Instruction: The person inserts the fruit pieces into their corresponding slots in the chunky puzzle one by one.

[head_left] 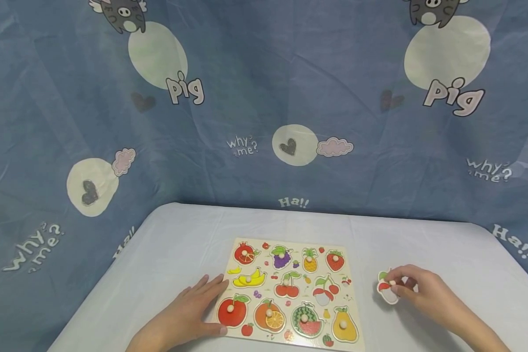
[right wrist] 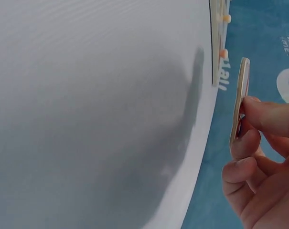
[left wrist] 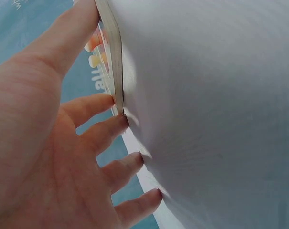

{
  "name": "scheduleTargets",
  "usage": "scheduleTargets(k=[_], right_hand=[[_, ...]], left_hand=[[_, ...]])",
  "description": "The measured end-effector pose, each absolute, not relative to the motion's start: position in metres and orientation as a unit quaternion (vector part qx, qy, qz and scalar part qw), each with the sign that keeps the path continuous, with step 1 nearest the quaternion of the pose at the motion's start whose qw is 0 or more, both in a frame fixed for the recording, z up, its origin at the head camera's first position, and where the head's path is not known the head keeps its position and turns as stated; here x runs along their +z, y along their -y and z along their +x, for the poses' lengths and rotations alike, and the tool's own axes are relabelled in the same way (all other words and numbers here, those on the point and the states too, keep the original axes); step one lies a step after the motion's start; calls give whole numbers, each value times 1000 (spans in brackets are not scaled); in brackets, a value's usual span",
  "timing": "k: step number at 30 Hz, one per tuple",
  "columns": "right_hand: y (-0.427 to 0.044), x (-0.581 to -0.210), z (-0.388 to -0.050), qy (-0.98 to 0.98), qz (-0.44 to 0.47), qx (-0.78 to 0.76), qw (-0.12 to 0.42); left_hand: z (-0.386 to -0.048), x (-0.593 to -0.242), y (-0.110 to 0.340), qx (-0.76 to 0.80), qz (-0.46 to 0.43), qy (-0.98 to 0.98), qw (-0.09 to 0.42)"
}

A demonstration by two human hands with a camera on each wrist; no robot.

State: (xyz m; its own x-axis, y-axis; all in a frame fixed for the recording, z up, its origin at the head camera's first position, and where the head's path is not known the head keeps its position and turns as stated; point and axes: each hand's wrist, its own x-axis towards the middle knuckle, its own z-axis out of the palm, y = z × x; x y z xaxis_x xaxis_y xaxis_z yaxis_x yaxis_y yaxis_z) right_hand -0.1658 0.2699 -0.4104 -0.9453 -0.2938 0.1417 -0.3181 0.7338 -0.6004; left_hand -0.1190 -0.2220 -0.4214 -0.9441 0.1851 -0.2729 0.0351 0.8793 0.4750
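Observation:
A wooden fruit puzzle board (head_left: 268, 290) lies flat on the white table, most of its fruit pieces bearing small round pegs. At its left edge my left hand (head_left: 189, 310) touches the board, fingers spread and thumb by the near corner. To the right of the board, my right hand (head_left: 427, 293) pinches a red-and-white fruit puzzle piece (head_left: 385, 288) with a green leaf. The right wrist view shows this puzzle piece (right wrist: 240, 98) edge-on, held above the table surface. On the board, a red-and-white fruit recess (head_left: 323, 297) without a peg lies in the middle row's right end.
The white table (head_left: 193, 230) has rounded far corners. Behind it hangs a blue cloth (head_left: 246, 181) printed with pigs, hearts and words, which also covers the left side.

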Motion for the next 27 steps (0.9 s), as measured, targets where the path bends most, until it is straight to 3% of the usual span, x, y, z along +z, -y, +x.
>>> scheduleTargets(k=[27], right_hand=[[-242,-413,-172,891,293,346,-5]], left_hand=[[-119,-422,224,241,58,-956,157]])
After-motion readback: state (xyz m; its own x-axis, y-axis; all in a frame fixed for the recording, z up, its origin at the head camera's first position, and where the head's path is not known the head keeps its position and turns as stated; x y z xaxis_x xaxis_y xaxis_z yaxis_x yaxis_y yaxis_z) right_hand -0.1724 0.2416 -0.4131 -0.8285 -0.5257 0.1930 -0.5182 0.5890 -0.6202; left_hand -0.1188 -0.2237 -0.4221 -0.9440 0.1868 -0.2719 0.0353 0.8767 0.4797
